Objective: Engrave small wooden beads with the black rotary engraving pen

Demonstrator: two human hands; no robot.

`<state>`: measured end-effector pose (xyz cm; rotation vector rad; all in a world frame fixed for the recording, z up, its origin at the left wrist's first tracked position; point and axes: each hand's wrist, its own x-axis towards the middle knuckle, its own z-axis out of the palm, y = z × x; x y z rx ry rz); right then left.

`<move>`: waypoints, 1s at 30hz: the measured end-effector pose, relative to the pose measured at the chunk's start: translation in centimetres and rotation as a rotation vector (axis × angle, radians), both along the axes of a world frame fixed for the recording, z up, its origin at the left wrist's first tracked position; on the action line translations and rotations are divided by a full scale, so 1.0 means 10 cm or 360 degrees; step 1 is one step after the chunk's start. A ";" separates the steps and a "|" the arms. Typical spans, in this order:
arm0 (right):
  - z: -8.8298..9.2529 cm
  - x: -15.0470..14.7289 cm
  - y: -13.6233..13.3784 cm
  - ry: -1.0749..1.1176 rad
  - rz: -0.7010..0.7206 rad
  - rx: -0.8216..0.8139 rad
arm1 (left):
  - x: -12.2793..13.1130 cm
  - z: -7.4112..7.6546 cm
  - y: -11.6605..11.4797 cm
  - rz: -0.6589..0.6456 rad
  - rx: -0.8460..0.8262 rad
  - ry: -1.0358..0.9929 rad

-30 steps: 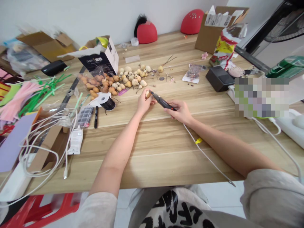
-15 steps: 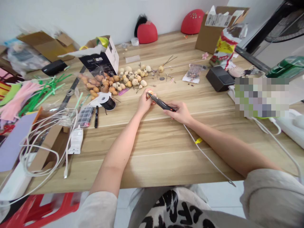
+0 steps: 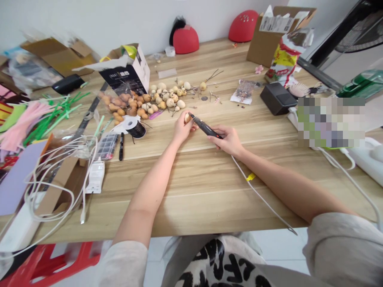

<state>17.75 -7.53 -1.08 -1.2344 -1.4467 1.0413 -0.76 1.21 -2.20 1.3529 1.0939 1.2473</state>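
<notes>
My left hand [image 3: 181, 128] is closed around a small pale gourd [image 3: 187, 117], held just above the wooden table [image 3: 194, 183]. My right hand [image 3: 228, 140] grips a dark pen-shaped corded tool [image 3: 206, 128] like a pencil. Its tip touches the gourd. A thin white cord [image 3: 260, 197] runs from the tool back over the table's front edge. A heap of small tan and brown gourds [image 3: 149, 101] lies just beyond my hands.
Left of my hands lie a black spool [image 3: 136, 129], a black marker [image 3: 121, 146], a bead case [image 3: 107, 146], white cables [image 3: 60, 179] and green and pink pipe cleaners [image 3: 38, 117]. Cardboard boxes [image 3: 269, 34], red domes [image 3: 185, 40], a black box [image 3: 277, 98] stand behind.
The gourd has been turned slightly in my left fingers and the tool tip has shifted a little on it. Both hands stay in the same place.
</notes>
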 end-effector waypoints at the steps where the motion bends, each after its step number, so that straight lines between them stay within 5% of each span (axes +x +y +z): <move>1: 0.00 0.00 0.00 0.0006 -0.0004 0.0000 | 0.00 0.00 0.00 0.0002 -0.0002 -0.0013; 17: -0.02 0.00 0.01 0.0063 -0.0071 -0.0017 | 0.03 0.03 -0.03 0.0035 -0.0147 -0.0048; 30: -0.01 -0.01 0.02 0.0109 -0.0028 -0.0058 | -0.03 0.05 0.08 0.0197 -0.0191 -0.0436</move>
